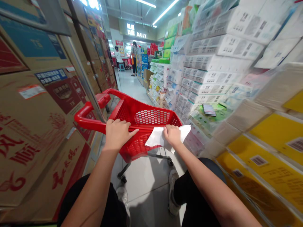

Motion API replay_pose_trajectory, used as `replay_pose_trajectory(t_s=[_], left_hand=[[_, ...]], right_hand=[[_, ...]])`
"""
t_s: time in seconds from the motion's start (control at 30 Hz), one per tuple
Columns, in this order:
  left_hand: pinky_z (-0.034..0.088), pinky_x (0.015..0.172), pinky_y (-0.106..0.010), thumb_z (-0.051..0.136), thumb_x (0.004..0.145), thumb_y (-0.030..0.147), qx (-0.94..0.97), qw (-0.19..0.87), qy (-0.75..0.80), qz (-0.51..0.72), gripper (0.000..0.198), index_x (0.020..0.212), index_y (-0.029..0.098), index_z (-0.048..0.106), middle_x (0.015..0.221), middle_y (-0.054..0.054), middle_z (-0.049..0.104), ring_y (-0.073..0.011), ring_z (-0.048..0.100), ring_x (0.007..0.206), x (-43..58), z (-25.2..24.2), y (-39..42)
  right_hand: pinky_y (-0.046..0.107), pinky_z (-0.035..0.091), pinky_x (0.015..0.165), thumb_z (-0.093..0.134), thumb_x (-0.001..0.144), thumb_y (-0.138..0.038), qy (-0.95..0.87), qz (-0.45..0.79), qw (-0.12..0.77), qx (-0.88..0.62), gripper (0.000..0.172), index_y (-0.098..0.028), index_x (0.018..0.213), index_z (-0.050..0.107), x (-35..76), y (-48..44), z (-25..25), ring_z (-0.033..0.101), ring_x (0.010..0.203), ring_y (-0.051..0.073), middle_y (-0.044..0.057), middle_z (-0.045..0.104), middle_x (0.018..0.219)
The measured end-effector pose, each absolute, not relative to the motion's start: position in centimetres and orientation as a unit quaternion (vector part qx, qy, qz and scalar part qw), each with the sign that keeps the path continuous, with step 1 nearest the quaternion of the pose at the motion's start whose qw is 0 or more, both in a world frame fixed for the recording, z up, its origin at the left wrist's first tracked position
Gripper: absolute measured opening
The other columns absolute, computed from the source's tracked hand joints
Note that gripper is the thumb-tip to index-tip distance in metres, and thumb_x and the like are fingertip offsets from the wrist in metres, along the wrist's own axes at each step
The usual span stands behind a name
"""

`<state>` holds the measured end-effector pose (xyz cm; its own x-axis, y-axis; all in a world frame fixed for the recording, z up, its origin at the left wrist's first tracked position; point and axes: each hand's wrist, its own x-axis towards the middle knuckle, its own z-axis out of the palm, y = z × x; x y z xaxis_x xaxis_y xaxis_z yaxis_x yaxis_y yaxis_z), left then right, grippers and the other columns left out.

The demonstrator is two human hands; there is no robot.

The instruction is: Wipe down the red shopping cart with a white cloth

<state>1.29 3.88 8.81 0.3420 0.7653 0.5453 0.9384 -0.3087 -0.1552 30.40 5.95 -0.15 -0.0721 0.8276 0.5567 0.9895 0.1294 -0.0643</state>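
Observation:
A red plastic shopping cart [118, 110] stands in front of me, tilted in view, with its handle toward the left. My left hand [119, 134] is closed over the cart's near edge, thumb stretched to the right along it. On the same edge, farther right, my right hand [172, 135] holds a white wipe [155, 137] against the plastic. Its fingers are curled over the wipe, and both ends of the sheet spread out beside them. Whether the wipe is paper or cloth I cannot tell. The cart's basket shows honeycomb holes.
Stacked cardboard cartons [35, 126] line the left side, beside a metal post [82, 78]. White tissue packs [213, 69] and yellow packs [267, 135] are piled on the right. A tiled aisle [132, 83] runs ahead to a standing person [134, 58] and another person seated on a stool.

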Motion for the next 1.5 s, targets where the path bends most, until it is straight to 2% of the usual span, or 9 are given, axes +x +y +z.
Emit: replay_pose_trajectory(t_s=[0.1,0.3,0.6,0.77,0.9,1.0,1.23,1.37,1.5], left_hand=[[0.03,0.092,-0.053,0.059,0.083,0.057,-0.776,0.241,-0.551,-0.192,0.041,0.091,0.018,0.069,0.093,-0.016,0.071,-0.034,0.056,0.096,2.8,7.4,4.3],[0.028,0.096,-0.052,0.055,0.086,0.032,-0.781,0.225,-0.549,-0.194,0.019,0.093,0.018,0.067,0.096,-0.015,0.069,-0.0328,0.053,0.101,3.0,5.8,5.6],[0.029,0.094,-0.05,0.06,0.086,0.048,-0.798,0.212,-0.535,-0.176,0.028,0.094,0.021,0.065,0.098,-0.012,0.07,-0.0315,0.054,0.1,-1.4,6.1,5.5],[0.027,0.095,-0.051,0.06,0.087,0.047,-0.794,0.195,-0.547,-0.18,0.026,0.094,0.023,0.065,0.1,-0.013,0.069,-0.032,0.052,0.103,-1.3,5.8,4.7],[0.027,0.095,-0.052,0.059,0.087,0.046,-0.795,0.193,-0.545,-0.183,0.025,0.094,0.022,0.064,0.101,-0.014,0.069,-0.0324,0.052,0.102,-0.6,5.6,4.2],[0.026,0.096,-0.052,0.057,0.088,0.042,-0.801,0.191,-0.535,-0.191,0.023,0.096,0.022,0.064,0.102,-0.014,0.068,-0.0326,0.051,0.103,0.1,5.5,4.2],[0.026,0.093,-0.051,0.046,0.087,0.017,-0.803,0.183,-0.529,-0.204,0.019,0.089,0.021,0.065,0.096,-0.013,0.068,-0.0309,0.053,0.101,0.9,5.4,4.2],[0.027,0.094,-0.051,0.053,0.087,0.026,-0.811,0.18,-0.52,-0.197,0.014,0.093,0.022,0.065,0.098,-0.013,0.068,-0.0316,0.052,0.102,0.7,5.4,4.2],[0.028,0.096,-0.051,0.059,0.087,0.043,-0.809,0.18,-0.524,-0.195,0.022,0.095,0.023,0.064,0.1,-0.013,0.068,-0.0321,0.051,0.104,0.5,5.4,4.3]], right_hand=[[0.034,0.028,0.075,0.036,0.102,-0.034,-0.712,-0.158,0.251,-0.637,0.035,-0.019,0.082,0.061,27.1,6.4,0.2,0.057,0.083,0.022,0.008,0.069,0.084],[0.035,0.03,0.08,0.031,0.105,-0.04,-0.747,-0.137,0.257,-0.598,0.038,-0.02,0.093,0.06,20.3,7.1,1.0,0.058,0.091,0.023,0.008,0.07,0.096],[0.033,0.031,0.077,0.035,0.103,-0.045,-0.788,-0.15,0.204,-0.562,0.037,-0.018,0.097,0.06,26.8,6.7,-0.8,0.057,0.087,0.024,0.01,0.068,0.092],[0.031,0.032,0.074,0.033,0.105,-0.049,-0.802,-0.142,0.161,-0.557,0.044,-0.017,0.096,0.061,32.2,6.9,-1.8,0.058,0.083,0.022,0.01,0.068,0.091],[0.03,0.031,0.07,0.033,0.104,-0.052,-0.797,-0.168,0.155,-0.559,0.046,-0.017,0.097,0.061,30.2,7.2,-1.4,0.058,0.081,0.022,0.011,0.069,0.09],[0.03,0.034,0.072,0.034,0.104,-0.052,-0.812,-0.166,0.168,-0.534,0.044,-0.017,0.097,0.06,26.0,7.3,-0.5,0.06,0.083,0.022,0.01,0.069,0.091],[0.029,0.038,0.073,0.034,0.106,-0.049,-0.841,-0.115,0.19,-0.493,0.038,-0.02,0.106,0.058,19.4,6.8,1.6,0.064,0.087,0.021,0.008,0.071,0.096],[0.029,0.037,0.073,0.035,0.105,-0.047,-0.841,-0.116,0.164,-0.503,0.036,-0.02,0.105,0.06,22.9,6.4,1.2,0.065,0.086,0.022,0.008,0.072,0.096],[0.029,0.035,0.07,0.039,0.103,-0.047,-0.814,-0.117,0.121,-0.556,0.036,-0.018,0.103,0.06,29.3,5.9,0.6,0.065,0.086,0.023,0.011,0.072,0.097]])
